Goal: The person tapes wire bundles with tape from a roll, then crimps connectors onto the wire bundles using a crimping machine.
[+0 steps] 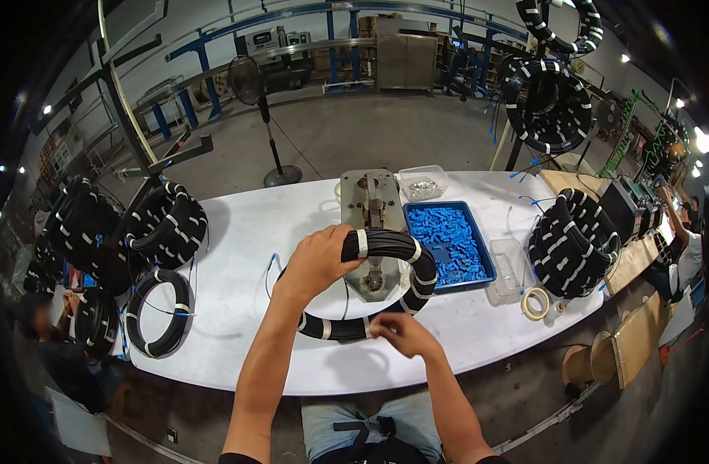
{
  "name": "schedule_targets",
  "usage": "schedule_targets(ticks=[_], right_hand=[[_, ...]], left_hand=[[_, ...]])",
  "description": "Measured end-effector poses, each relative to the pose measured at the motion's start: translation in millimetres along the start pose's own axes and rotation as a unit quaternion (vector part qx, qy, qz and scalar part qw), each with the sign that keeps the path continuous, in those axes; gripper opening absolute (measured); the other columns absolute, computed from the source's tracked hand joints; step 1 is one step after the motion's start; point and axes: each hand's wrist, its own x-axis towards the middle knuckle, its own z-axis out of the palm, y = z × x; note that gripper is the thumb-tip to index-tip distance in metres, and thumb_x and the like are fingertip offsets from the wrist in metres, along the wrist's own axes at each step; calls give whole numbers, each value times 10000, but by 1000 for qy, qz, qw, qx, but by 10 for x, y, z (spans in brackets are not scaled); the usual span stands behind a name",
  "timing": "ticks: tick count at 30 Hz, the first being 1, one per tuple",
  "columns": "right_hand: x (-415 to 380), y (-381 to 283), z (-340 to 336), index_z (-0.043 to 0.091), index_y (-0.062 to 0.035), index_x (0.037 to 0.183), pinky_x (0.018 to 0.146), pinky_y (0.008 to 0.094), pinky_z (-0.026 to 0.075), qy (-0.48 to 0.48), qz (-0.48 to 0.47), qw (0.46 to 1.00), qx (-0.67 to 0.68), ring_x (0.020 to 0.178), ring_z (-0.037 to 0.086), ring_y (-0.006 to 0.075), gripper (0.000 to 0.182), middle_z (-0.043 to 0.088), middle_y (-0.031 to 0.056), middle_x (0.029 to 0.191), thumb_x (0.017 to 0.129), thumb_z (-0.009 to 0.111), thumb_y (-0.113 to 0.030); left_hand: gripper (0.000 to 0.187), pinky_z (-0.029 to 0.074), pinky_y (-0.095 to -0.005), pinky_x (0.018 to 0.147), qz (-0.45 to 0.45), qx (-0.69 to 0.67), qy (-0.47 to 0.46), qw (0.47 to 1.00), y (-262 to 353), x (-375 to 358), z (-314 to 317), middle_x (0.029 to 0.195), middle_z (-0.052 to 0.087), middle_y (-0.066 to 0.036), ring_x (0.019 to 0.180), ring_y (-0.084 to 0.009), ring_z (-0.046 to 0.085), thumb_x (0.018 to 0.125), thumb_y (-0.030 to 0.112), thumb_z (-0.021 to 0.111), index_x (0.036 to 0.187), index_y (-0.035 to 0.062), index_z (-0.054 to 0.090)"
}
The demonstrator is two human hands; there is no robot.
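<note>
A coil of black cable point(424, 282), bound with several pale tape bands, is held tilted above the white table in front of a metal bench press point(362, 193). My left hand point(317, 261) is closed around the coil's upper left side. At its lower right, my right hand point(405, 334) has its fingers curled together, with the fingertips against or just beside the coil. What lies between those fingertips, if anything, is too small to make out. A thin loose cable end with a blue tip point(273, 257) sticks out left of my left wrist.
A blue tray point(490, 267) of small blue connectors stands right of the press, near clear plastic boxes point(509, 267). Tape rolls point(535, 304) and a stack of coils point(575, 243) sit further right. More coils point(160, 313) lie left. People work at both sides.
</note>
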Motion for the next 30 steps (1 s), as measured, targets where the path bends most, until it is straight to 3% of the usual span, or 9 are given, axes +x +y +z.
schedule_targets(ticks=[3,6,8,15,19,23,26,28,30], right_hand=[[-195,215,203,613,14,880,770,396,489,60,-71,979,-181,797,599,352,118,639,155,835,905,583,-97],[-303,743,379,645,-10,893,851,406,469,44,-98,955,-278,903,592,317,86,645,138,937,879,594,-77],[-372,929,467,674,-42,932,899,397,444,127,-154,920,-338,998,557,294,106,631,105,1019,842,622,-62],[-414,814,511,675,-75,1024,874,389,452,239,-153,881,-378,988,549,280,243,619,73,1005,783,703,-75],[-401,704,392,665,-58,1019,827,378,450,322,-188,900,-227,874,563,297,249,617,104,943,773,706,-55],[-137,263,-34,549,-20,1195,801,356,432,519,-189,813,-185,910,538,281,508,551,144,1072,736,756,-89],[133,-50,-324,493,-34,1272,846,340,436,529,-216,797,-197,1006,527,242,643,500,149,1200,702,786,-87],[270,-183,-417,553,-28,1203,839,302,463,392,-199,898,-9,974,562,172,566,581,110,1130,697,803,-76],[264,-88,-580,581,-24,1152,816,279,471,332,-131,934,8,919,577,139,506,617,78,1048,702,807,-72]], left_hand=[[445,506,-445,773,-12,7,2,1000,52,9,-27,986,675,-145,897,-363,639,769,248,765,1116,38,581],[442,510,-442,767,-38,26,-9,999,79,35,12,989,679,-142,896,-361,643,743,201,765,1113,44,583],[444,512,-438,768,-52,37,-13,998,80,50,23,997,680,-140,902,-359,644,730,179,764,1114,49,584],[405,516,-422,764,-34,8,39,999,45,-2,20,974,686,-119,884,-342,649,712,186,772,1064,76,605],[408,520,-409,744,-32,-4,57,998,-3,-69,-8,937,689,-112,853,-327,656,708,199,782,1063,79,620],[393,519,-406,724,-46,-11,63,997,-5,-139,-63,904,688,-106,827,-329,653,705,210,788,1039,80,626],[437,530,-385,762,-45,-25,59,997,-20,-197,-113,950,686,-128,858,-320,661,701,199,798,1082,66,631],[517,527,-350,831,14,-140,39,989,-65,-270,-194,1012,689,-129,906,-264,671,702,169,807,1169,49,618],[559,514,-340,867,1,-290,16,957,-131,-337,-318,1033,686,-117,933,-234,659,706,188,810,1207,55,601]])
